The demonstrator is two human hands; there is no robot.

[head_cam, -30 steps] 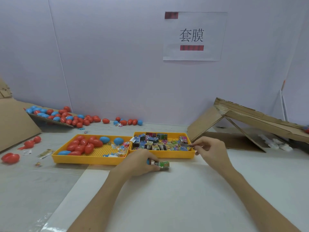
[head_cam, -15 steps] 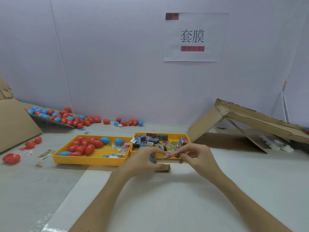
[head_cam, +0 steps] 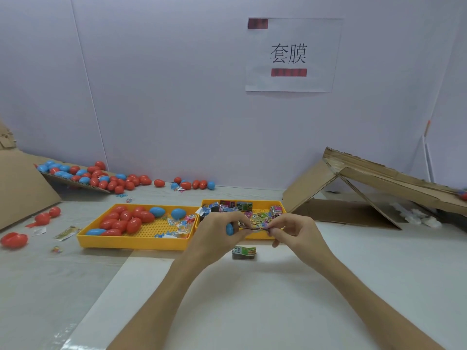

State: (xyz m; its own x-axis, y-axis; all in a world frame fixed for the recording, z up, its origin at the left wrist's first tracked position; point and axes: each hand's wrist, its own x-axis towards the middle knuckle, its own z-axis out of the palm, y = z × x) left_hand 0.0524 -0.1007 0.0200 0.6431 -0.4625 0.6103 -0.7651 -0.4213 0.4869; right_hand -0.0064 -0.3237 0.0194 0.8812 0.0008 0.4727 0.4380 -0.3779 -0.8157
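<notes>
Left hand (head_cam: 217,236): curled round a blue egg (head_cam: 230,229), fingertips pinching one end of a printed film sleeve (head_cam: 252,227). Right hand (head_cam: 295,233): pinching the other end. You should pinch lightly and open the sleeve's mouth before feeding the egg in. Sleeve: spans both hands, above a printed packet (head_cam: 244,251), before the yellow tray (head_cam: 242,201).

Left hand (head_cam: 214,236), right hand (head_cam: 298,233) bare; forearms (head_cam: 161,296) bare to frame edge; slender fingers (head_cam: 279,224).
</notes>
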